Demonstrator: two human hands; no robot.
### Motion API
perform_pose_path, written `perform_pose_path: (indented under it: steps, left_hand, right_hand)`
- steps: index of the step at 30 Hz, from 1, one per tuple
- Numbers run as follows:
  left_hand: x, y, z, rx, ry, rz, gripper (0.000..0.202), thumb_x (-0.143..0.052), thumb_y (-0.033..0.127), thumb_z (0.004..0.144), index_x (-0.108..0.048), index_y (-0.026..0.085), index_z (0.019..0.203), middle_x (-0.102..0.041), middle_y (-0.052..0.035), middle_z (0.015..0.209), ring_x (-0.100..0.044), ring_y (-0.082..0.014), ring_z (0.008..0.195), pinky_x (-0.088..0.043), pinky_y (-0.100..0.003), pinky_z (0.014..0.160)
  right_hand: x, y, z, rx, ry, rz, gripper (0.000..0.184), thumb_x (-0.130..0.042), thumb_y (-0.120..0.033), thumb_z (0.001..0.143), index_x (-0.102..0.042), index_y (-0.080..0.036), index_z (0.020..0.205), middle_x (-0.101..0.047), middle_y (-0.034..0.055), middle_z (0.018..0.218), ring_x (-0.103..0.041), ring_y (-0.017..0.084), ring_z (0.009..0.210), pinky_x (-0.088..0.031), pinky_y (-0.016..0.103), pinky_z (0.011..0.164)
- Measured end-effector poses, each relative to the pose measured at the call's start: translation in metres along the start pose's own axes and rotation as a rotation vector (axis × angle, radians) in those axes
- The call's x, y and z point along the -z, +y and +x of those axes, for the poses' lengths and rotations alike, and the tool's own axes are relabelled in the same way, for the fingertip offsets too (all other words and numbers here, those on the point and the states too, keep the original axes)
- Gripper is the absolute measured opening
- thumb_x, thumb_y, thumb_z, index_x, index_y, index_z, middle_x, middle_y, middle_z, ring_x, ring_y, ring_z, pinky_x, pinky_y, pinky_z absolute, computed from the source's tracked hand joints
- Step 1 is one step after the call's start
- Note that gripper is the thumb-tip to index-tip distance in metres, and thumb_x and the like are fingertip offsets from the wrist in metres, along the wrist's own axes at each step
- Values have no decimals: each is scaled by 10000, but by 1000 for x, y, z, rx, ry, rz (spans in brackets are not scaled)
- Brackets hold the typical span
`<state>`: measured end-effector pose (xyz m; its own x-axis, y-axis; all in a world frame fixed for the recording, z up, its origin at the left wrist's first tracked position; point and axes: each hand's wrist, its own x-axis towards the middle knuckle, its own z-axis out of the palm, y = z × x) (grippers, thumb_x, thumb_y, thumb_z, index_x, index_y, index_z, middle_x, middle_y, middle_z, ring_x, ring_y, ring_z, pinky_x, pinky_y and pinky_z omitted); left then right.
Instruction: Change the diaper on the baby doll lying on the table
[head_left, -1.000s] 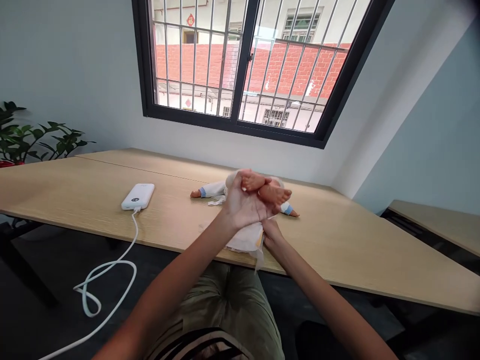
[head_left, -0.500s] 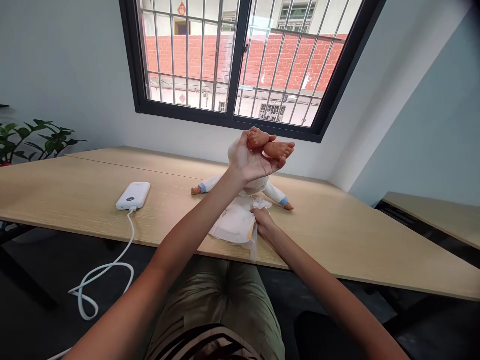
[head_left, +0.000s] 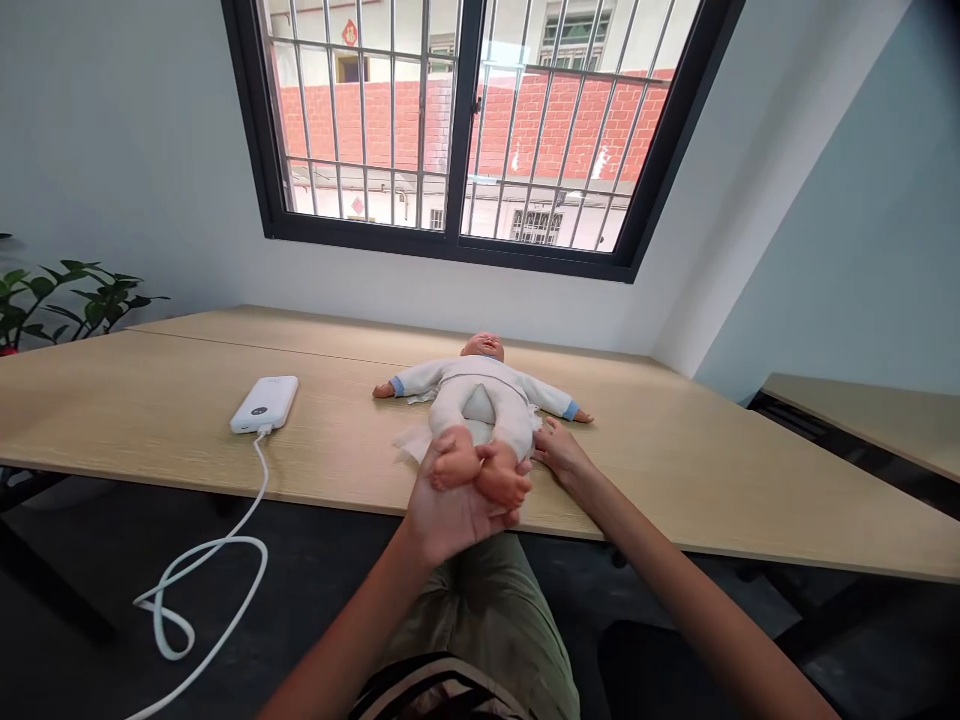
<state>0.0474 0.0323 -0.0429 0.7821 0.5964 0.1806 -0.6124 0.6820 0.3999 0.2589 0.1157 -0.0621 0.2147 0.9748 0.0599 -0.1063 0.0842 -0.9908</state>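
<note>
Left hand (head_left: 459, 515), fingers curled, is holding the feet of a baby doll (head_left: 480, 385) at the near table edge (head_left: 352, 497); right hand (head_left: 559, 450), fingers seemingly spread, is resting at 3 o'clock.

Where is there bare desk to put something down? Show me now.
Bare desk lies between the power bank and the doll. A wider patch runs right of the right hand. Crowded: the doll's legs, where the left hand, right hand and white pad meet.

A light wood-grain table (head_left: 675, 480), two panels butted together, carries a baby doll (head_left: 480, 375) lying on its back, arms spread, over a white diaper (head_left: 411, 443). Well apart from it lies a white power bank (head_left: 264, 404), its cable (head_left: 262, 462) trailing over the table's edge.
</note>
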Motion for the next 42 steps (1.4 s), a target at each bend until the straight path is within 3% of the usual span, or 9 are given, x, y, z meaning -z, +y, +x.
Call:
perform_pose_path:
  steps: [4, 7, 10, 15, 22, 27, 34, 38, 42]
  left_hand:
    - [9, 18, -8, -24, 63, 40, 392, -513, 517, 816, -628, 161, 935, -626, -178, 1179, -643, -246, 941, -480, -321, 705]
    - [-4, 47, -2, -14, 62, 153, 394, -528, 521, 816, -628, 154, 916, -653, -179, 1121, -653, -264, 893, -469, -325, 672]
    - [-18, 63, 5, -14, 86, 251, 381, -535, 521, 818, -629, 155, 872, -683, -157, 1005, -656, -287, 898, -467, -332, 673]
    - [-11, 35, 0, 43, 68, 226, 394, -500, 551, 824, -632, 182, 786, -706, -139, 1036, -639, -353, 1046, -468, -484, 867]
    - [15, 4, -32, 87, 178, 109, 503, -470, 591, 854, -653, 135, 963, -708, -157, 1067, -638, -335, 1099, -381, -557, 1048]
    - [6, 27, -64, -4, 452, 145, 524, -572, 490, 842, -583, 48, 1124, -671, -212, 1147, -605, -322, 1183, -457, -454, 1032]
    - [14, 61, -79, -509, 764, 897, 508, -816, 225, 631, -498, 197, 1025, -698, -43, 947, -689, -213, 912, -522, -367, 914]
    - [33, 78, -73, -559, 813, 1387, 490, -796, 386, 640, -549, 192, 1016, -654, -19, 907, -639, -210, 899, -503, -303, 797]
    - [48, 84, -72, -544, 861, 1625, 410, -742, 419, 687, -558, 200, 980, -657, -38, 963, -620, -233, 902, -472, -321, 787]
  right_hand:
    - [25, -4, -9, -65, 94, 17, 623, -833, -186, 533, -491, -216, 1052, -636, 49, 953, -671, 222, 846, -598, 360, 728]
    - [22, -5, -23, 259, 183, -298, 494, -796, -306, 625, -545, -197, 1036, -606, 91, 1065, -627, 252, 961, -561, 427, 828]
    - [5, -10, -43, 644, 50, -625, 249, -639, -375, 813, -602, -196, 983, -612, 95, 1075, -569, 255, 1052, -477, 467, 952]
    - [-20, -25, -64, 885, 104, -642, 230, -399, -333, 975, -568, -209, 1069, -605, 110, 1120, -547, 234, 1133, -432, 435, 1003]
    - [-16, -37, -76, 877, -536, -941, 328, -353, -290, 1008, -637, -262, 1169, -698, 27, 1130, -573, 191, 1199, -228, 488, 1184]
    - [-9, -46, -75, 879, -514, -1083, 350, -346, -303, 1011, -675, -252, 1117, -715, 38, 1059, -619, 194, 1075, -246, 495, 1167]
    - [6, -57, -65, 912, -435, -1405, 289, -505, -188, 888, -681, -238, 1112, -706, 65, 958, -593, 249, 1064, -309, 479, 1113]
    - [-2, -52, -66, 953, -401, -1627, 444, -609, -77, 726, -667, -211, 1145, -683, 100, 975, -576, 299, 1057, -263, 519, 1130]
    - [-23, -43, -74, 1010, -454, -1649, 431, -547, -102, 827, -619, -230, 1232, -658, 93, 1085, -576, 270, 1088, -244, 499, 1152]
